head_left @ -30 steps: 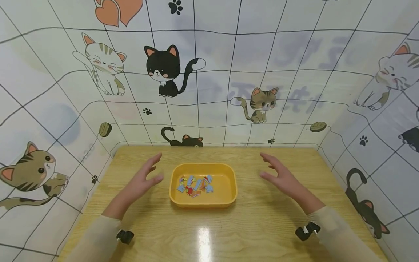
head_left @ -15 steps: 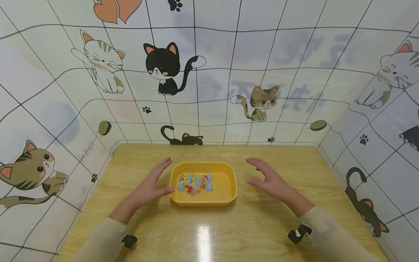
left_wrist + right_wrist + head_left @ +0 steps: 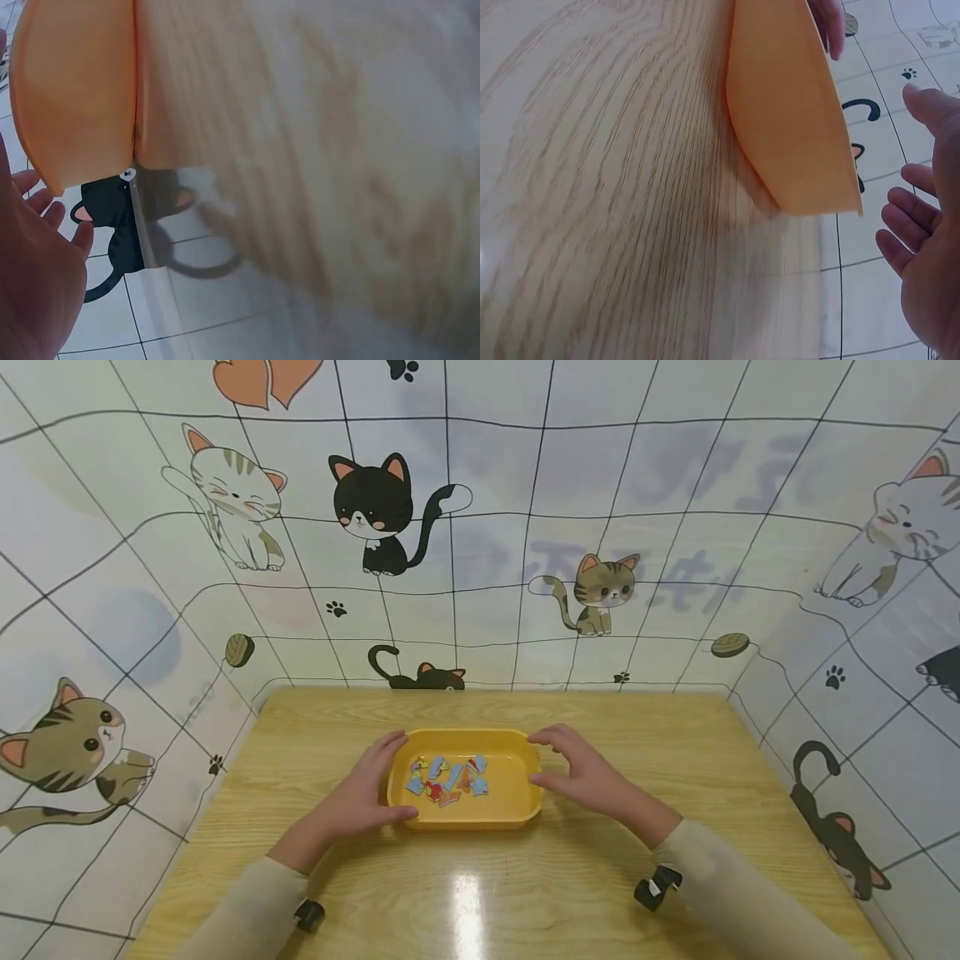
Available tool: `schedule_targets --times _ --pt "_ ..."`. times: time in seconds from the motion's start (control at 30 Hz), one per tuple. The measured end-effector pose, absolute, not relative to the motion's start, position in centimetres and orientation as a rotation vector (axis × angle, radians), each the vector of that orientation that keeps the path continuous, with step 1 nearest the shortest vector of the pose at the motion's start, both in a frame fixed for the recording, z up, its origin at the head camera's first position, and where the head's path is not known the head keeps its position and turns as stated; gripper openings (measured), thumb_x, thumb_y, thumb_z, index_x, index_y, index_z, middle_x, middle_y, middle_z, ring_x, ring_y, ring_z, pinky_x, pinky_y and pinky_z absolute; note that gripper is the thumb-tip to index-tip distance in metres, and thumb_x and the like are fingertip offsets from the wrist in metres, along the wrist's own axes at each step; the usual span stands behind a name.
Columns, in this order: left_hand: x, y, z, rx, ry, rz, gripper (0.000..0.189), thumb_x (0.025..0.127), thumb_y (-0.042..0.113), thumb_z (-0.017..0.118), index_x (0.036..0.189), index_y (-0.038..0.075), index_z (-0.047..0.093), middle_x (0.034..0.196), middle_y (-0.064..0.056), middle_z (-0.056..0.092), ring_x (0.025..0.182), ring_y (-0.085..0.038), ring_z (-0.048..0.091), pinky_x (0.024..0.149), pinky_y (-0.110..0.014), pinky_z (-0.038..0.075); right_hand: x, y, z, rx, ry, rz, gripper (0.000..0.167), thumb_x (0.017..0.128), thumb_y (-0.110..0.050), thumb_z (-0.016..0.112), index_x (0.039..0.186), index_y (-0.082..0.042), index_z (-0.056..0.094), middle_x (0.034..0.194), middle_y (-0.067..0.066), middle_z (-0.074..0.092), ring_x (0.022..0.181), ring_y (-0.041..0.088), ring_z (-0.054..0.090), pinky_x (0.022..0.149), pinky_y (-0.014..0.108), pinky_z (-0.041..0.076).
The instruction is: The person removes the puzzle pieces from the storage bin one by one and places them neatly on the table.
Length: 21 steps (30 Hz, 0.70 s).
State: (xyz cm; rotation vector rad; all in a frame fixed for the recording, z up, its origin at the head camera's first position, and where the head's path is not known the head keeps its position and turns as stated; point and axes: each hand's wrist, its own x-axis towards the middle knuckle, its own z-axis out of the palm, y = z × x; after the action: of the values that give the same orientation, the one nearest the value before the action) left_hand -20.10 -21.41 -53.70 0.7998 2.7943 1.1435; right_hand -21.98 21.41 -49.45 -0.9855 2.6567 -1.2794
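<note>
A shallow yellow tray [image 3: 512, 787] sits on the table, holding several small flat pieces [image 3: 453, 777] in light blue, orange and red, which look like puzzle pieces. My left hand [image 3: 362, 800] is spread along the tray's left end, fingertips at the far corner and thumb over the near rim. At the opposite end my right hand [image 3: 592, 782] has its fingertips and thumb right at the rim, fingers relaxed. The left wrist view shows the left fingers [image 3: 54, 214] close by the tray's wall [image 3: 75, 90]. In the right wrist view, the right hand [image 3: 930, 217] stands beside the tray's end [image 3: 795, 165].
The wooden table [image 3: 480, 893] reaches back to a wall [image 3: 495, 510] with cat drawings and grid lines. Similar patterned walls rise on the left and right. Black wrist devices [image 3: 658, 888] hang at both sleeves.
Both hands have moved inward from either side, up to the ends of the tray. The tray and the pieces in it stay in place on the table.
</note>
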Motion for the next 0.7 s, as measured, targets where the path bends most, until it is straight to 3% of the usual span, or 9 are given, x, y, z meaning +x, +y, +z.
schedule_targets --times 0.3,0.7 --pt "-20.0 -20.8 -54.1 0.795 2.775 1.130 0.127 0.083 0.049 0.096 0.176 0.006 0.021 0.185 -0.005 0.015 0.168 -0.038 0.018 0.130 -0.067 0.024 -22.1 18.6 -48.5 -0.986 2.694 -1.139 0.062 0.101 -0.034 0.084 0.150 -0.003 0.063 0.145 0.014 0.061 0.135 0.036 0.058 0.115 0.060 0.049" --pt "-20.1 -20.9 -53.9 0.760 2.747 1.096 0.137 0.082 0.058 0.096 0.178 0.007 0.012 0.185 -0.007 0.010 0.169 -0.038 0.014 0.131 -0.066 0.022 -22.9 15.7 -48.5 -1.024 2.697 -0.912 0.059 0.100 -0.030 0.085 0.147 0.000 0.065 0.143 0.011 0.061 0.132 0.030 0.059 0.115 0.052 0.051"
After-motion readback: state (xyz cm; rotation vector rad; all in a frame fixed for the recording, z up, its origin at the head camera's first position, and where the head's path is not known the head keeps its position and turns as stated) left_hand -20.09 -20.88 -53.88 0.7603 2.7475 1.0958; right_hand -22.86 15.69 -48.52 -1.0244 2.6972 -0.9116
